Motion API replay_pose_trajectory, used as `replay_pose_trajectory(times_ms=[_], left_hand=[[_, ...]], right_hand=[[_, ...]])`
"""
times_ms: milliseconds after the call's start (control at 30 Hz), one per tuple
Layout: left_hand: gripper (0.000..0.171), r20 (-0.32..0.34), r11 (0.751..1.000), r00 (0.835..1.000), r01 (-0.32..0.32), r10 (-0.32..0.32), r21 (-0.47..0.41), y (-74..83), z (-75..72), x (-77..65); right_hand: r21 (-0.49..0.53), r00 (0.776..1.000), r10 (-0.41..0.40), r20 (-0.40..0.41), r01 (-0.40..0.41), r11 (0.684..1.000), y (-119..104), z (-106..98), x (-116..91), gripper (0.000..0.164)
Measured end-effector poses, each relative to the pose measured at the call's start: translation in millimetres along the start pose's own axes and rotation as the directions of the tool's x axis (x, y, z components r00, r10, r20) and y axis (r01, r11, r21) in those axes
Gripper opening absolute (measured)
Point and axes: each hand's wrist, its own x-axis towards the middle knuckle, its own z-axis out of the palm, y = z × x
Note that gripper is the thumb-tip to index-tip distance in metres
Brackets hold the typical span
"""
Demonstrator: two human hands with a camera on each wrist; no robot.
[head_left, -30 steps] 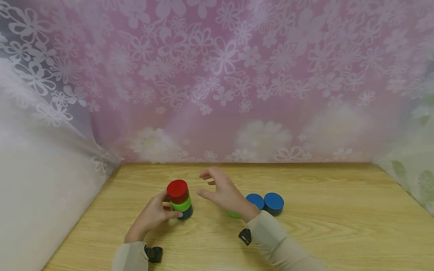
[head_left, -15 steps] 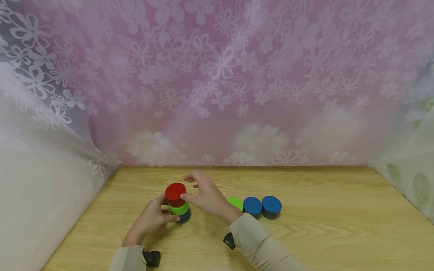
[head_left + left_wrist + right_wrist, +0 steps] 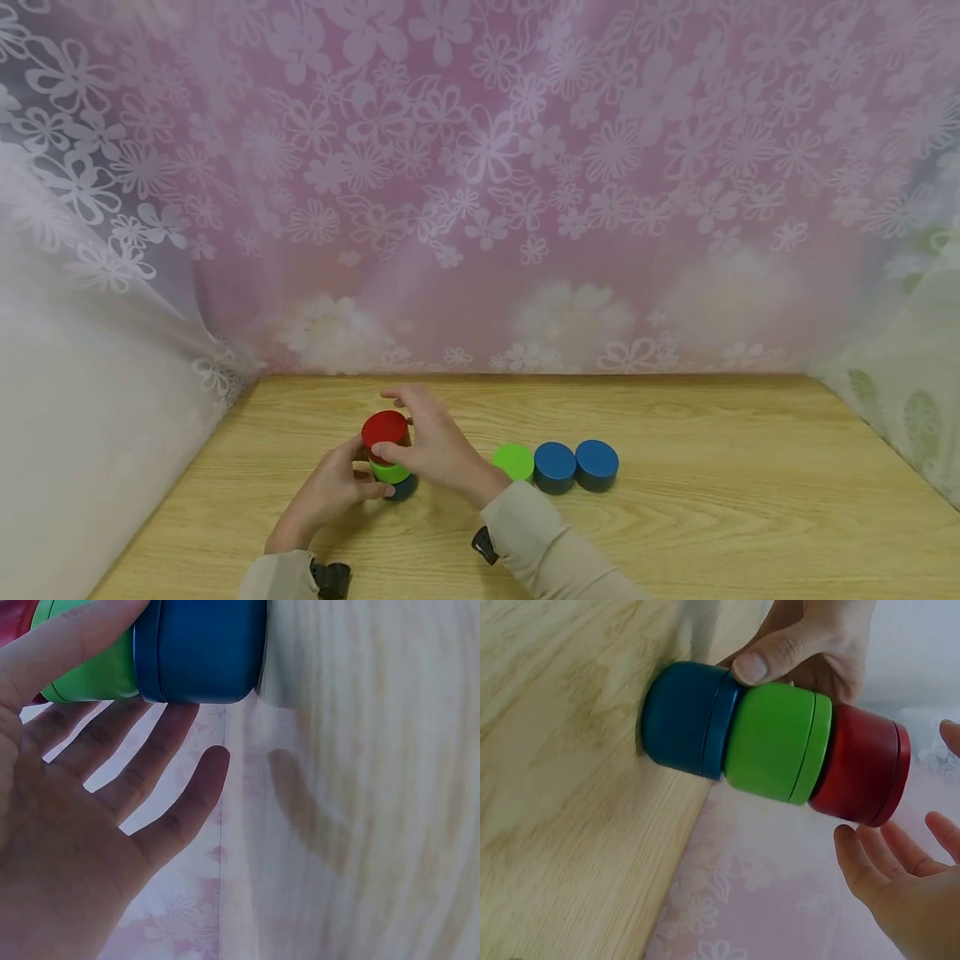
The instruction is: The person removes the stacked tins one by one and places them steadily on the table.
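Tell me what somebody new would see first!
Probably the little tower: a red pot on a green one on a blue one, held by the left hand, with the right hand by its top. Next, perhaps another green pot and two blue pots in a row to the right, on the wooden table. Behind hangs a pink flowery sheet.

The left wrist view crops the red canister [image 3: 13, 619].
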Motion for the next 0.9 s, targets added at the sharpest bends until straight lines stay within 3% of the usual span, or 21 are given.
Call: replay_pose_trajectory(times_ms=[300, 533, 900], left_hand=[[0.066, -0.005, 1.0, 1.0, 0.004, -0.004, 0.029, -2.1, 0.0, 1.6], [0.07, 0.015, 1.0, 1.0, -0.001, 0.001, 0.016, -1.9, -0.2, 0.9], [0.066, 0.0, 0.999, 1.0, 0.014, -0.014, 0.041, 0.0, -0.5, 0.5]], right_hand=[[-0.028, 0.999, -0.035, -0.003, 0.034, 0.999, 0.0, 6.1, 2.8, 0.059], [-0.022, 1.0, 0.009, 0.007, -0.009, 1.0, 2.8, 6.8, -0.7, 0.059], [-0.042, 1.0, -0.023, 0.005, 0.023, 0.999, 9.2, 7.0, -2.0, 0.058]])
